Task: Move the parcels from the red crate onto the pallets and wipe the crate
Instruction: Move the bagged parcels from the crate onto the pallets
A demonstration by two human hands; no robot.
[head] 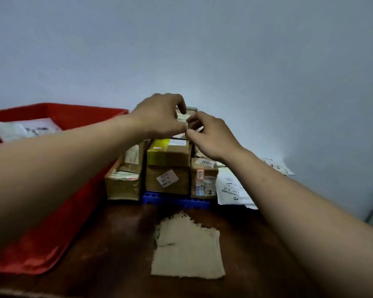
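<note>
My left hand and right hand hiding most of the top parcel, red crate cut off at left, blue pallet mostly buried under boxes, label print too blurred for me.

Pale wall; wooden table (dark).

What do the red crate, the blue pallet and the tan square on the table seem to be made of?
The red crate looks like moulded plastic: smooth, slightly glossy walls. The blue pallet seems plastic too, with a gridded edge. The tan square is probably woven cloth: matte, frayed edges, though blur leaves it open.
</note>
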